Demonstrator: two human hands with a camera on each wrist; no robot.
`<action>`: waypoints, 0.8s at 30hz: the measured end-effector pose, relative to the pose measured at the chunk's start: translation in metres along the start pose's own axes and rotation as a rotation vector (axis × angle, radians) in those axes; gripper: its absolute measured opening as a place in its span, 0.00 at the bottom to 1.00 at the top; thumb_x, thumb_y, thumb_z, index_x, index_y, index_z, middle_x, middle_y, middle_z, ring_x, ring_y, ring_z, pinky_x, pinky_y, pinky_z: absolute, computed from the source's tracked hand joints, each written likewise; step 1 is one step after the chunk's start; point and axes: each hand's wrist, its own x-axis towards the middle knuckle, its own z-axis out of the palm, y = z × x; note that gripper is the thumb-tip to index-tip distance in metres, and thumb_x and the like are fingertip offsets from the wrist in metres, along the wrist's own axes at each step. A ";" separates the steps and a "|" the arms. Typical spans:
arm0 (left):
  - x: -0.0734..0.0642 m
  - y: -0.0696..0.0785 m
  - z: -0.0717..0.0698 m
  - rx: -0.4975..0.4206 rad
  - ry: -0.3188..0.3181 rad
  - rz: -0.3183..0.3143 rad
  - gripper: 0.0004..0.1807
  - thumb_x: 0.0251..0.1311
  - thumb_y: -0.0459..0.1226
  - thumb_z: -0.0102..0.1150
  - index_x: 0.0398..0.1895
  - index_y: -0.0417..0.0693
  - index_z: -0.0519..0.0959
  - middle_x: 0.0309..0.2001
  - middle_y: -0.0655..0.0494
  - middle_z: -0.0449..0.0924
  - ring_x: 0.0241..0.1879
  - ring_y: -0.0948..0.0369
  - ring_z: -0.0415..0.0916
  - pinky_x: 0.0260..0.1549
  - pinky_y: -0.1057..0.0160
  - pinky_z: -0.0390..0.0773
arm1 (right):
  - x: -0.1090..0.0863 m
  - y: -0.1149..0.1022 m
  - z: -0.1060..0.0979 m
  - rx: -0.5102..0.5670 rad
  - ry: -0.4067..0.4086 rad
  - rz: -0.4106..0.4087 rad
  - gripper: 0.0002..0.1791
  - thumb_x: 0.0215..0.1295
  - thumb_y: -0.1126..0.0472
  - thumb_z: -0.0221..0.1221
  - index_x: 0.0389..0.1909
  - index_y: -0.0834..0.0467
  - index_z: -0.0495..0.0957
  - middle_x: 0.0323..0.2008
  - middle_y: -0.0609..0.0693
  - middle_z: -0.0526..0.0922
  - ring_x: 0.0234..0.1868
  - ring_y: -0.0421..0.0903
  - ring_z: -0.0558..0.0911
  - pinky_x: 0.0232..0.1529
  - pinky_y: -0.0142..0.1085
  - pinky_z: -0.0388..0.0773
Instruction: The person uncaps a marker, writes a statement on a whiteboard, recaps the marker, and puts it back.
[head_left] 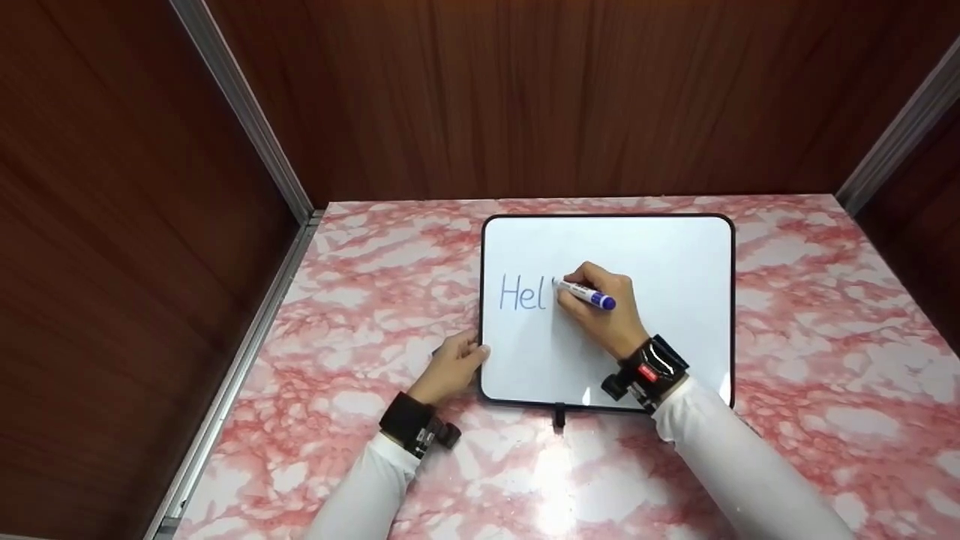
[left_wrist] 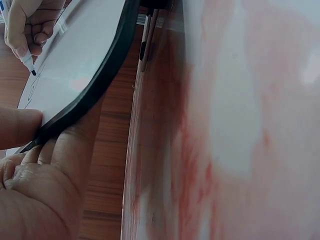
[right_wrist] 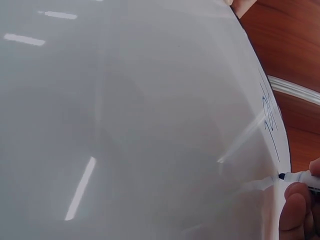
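Whiteboard point(head_left: 660, 255) on table point(head_left: 375, 315). Our right hand point(head_left: 607, 319) pinches the marker point(head_left: 586, 293), tip just right of the letters point(head_left: 528, 298); our left hand point(head_left: 450, 366) pinches the board's left edge. We'd want that grip firm, strokes light, heights matched.

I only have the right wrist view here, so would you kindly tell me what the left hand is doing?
Observer: The left wrist view shows the left hand gripping the whiteboard by its edge, thumb on the writing face and fingers behind.
Operator: Thank you. My picture cuts off the back of the marker; what colour is its far end?
Observer: Blue, as the head view shows.
Operator: And what surface would I see around the board?
Observer: In the head view, a red-and-white marbled tabletop shows on both sides of it.
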 end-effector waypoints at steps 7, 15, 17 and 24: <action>0.000 0.000 0.000 0.023 0.004 0.006 0.11 0.70 0.27 0.46 0.50 0.28 0.74 0.24 0.49 0.72 0.16 0.66 0.62 0.18 0.71 0.66 | -0.005 0.000 0.001 0.009 -0.010 -0.009 0.06 0.49 0.71 0.67 0.26 0.59 0.80 0.24 0.45 0.83 0.20 0.39 0.76 0.21 0.27 0.71; 0.000 0.002 -0.002 0.027 -0.018 0.031 0.11 0.70 0.27 0.45 0.49 0.26 0.73 0.21 0.50 0.66 0.14 0.69 0.60 0.15 0.71 0.62 | -0.010 0.002 0.001 -0.005 -0.020 -0.041 0.03 0.47 0.68 0.64 0.25 0.60 0.80 0.21 0.44 0.82 0.18 0.39 0.74 0.19 0.26 0.67; 0.000 0.002 -0.002 0.015 -0.020 0.028 0.11 0.70 0.26 0.45 0.49 0.26 0.73 0.22 0.49 0.66 0.14 0.69 0.60 0.15 0.71 0.62 | -0.012 0.002 0.001 -0.001 -0.026 -0.039 0.03 0.48 0.68 0.64 0.24 0.60 0.80 0.21 0.44 0.82 0.17 0.38 0.74 0.18 0.26 0.67; -0.001 0.003 0.000 0.018 -0.010 0.033 0.09 0.70 0.26 0.45 0.45 0.25 0.73 0.20 0.57 0.64 0.13 0.70 0.59 0.14 0.71 0.61 | -0.017 0.002 0.002 0.012 -0.035 -0.032 0.06 0.47 0.70 0.67 0.23 0.57 0.80 0.21 0.43 0.81 0.17 0.38 0.73 0.18 0.27 0.67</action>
